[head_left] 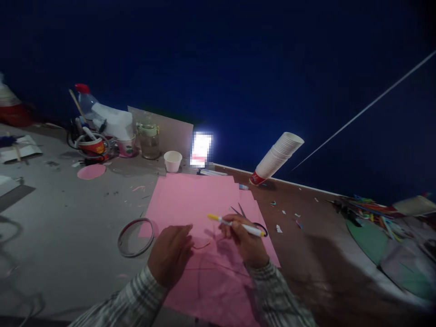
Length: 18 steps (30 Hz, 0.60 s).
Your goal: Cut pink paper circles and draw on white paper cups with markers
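Note:
My right hand (243, 238) is closed around a white marker (252, 229) with a yellow end pointing left, held above several pink paper sheets (190, 195). Beside that hand, scissors (261, 227) lie on the paper with their blades apart, partly hidden by my fingers. My left hand (172, 250) lies on the left side of the paper, fingers stretched out, with no object visible in it. A thin reddish curved line (202, 246) shows by its fingertips; whether it is a strip or a drawn mark I cannot tell. A grey ring (136, 255) lies left of that hand.
A white cup (173, 162) stands behind the paper, near a glass jar (149, 141) and a red pen cup (92, 147). Stacked paper cups (277, 156) lean against the dark blue wall. A bright blurred-out screen (201, 149) stands at the back. Colourful strips (381, 209) lie far right.

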Motion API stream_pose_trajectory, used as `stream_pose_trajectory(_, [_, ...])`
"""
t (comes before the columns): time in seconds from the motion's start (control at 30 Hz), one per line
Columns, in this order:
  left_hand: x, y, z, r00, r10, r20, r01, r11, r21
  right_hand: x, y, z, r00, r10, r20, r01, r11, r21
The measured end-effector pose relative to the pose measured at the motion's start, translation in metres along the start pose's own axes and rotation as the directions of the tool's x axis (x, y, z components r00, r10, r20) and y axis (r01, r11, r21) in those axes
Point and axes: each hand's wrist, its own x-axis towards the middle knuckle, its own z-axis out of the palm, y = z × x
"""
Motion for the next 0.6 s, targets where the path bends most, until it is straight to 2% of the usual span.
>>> stream_pose_trajectory(0.03, [0.0,-0.002,0.001,1.0,0.011,0.016,-0.011,1.0,0.018,0.006,-0.005,-0.007,0.999,-0.031,-0.027,0.026,0.986,-0.162])
stream_pose_trajectory(0.1, [-0.002,-0.005,0.005,0.998,0.023,0.063,-0.028,0.997,0.074,0.021,-0.011,-0.017,0.998,-0.063,-0.008,0.053,0.889,-0.455])
stream_pose_trajectory(0.2, [-0.007,-0.009,0.011,0.992,0.011,0.127,-0.031,0.987,0.159,0.055,-0.009,-0.02,0.986,-0.132,0.1,0.162,0.64,-0.751])
stream_pose_trajectory(0.3, [-0.011,-0.013,0.015,0.987,-0.013,0.161,-0.021,0.978,0.207,0.097,-0.002,-0.013,0.99,-0.051,0.134,0.144,0.305,-0.941])
stream_pose_trajectory(0.37, [-0.013,-0.014,0.016,0.985,-0.026,0.173,-0.013,0.975,0.22,0.122,0.003,-0.008,0.995,0.006,0.099,0.097,0.14,-0.985])
stream_pose_trajectory(0.4, [-0.013,-0.015,0.016,0.983,-0.035,0.18,-0.006,0.975,0.223,0.132,0.005,-0.006,0.996,0.039,0.079,0.075,0.089,-0.993])
stream_pose_trajectory(0.47, [-0.013,-0.015,0.016,0.98,-0.061,0.191,0.016,0.974,0.226,0.144,0.008,-0.003,0.994,0.099,0.05,0.045,0.052,-0.998])
stream_pose_trajectory(0.5, [-0.013,-0.015,0.016,0.978,-0.077,0.195,0.031,0.974,0.226,0.144,0.009,-0.003,0.992,0.118,0.047,0.039,0.071,-0.997])
stream_pose_trajectory(0.6, [-0.012,-0.014,0.016,0.974,-0.105,0.203,0.06,0.975,0.214,0.123,0.011,-0.002,0.989,0.139,0.052,0.015,0.254,-0.967])
